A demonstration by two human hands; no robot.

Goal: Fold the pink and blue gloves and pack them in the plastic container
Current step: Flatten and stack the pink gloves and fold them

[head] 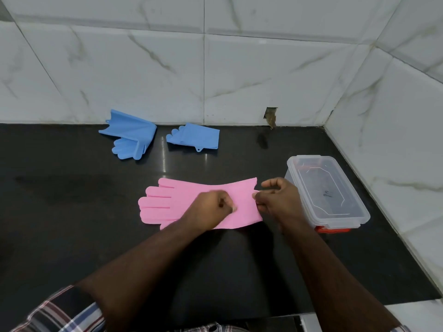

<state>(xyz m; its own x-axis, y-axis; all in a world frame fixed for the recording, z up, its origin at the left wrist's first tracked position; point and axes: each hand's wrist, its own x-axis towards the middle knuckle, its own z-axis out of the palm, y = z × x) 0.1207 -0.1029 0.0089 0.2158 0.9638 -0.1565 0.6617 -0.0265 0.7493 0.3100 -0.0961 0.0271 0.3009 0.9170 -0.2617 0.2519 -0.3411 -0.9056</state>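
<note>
- pink glove (182,202) lies flat on the dark countertop (72,224), fingers pointing away from the grip twd the person's left, cuff end at the grip; looks like more than one pink layer stacked, can't tell how many
- left hand (213,209) rests on the glove's wrist part, fingers curled under, thumb and fingertip pressed together on the pink material — a pinch on the glove surface
- right hand (275,200) just beside it at the cuff edge; thumb and forefinger nipped on the cuff rim, other fingers half curled above; the two hands nearly touch, w/ a narrow strip of pink between them
- plastic container (335,219) sits just past the right hand on the far side from the glove; clear, rectangular, clear lid on top w/ clip tabs; something orange-red shows under its near corner; whether anything is inside — can't tell
- two blue gloves beyond the grip, near the wall: one blue glove (129,137) folded loosely, cuff fanned up, further to the left; second blue glove (194,136) folded flatter, a small hanging tab at its near edge; the two apart from each other and well apart from the pink one
- marble-look tiled wall (215,68) behind and to the right of the counter; small broken gap (271,116) at the tile base
- plaid sleeve (60,312) at the left forearm, nearest the camera
</note>
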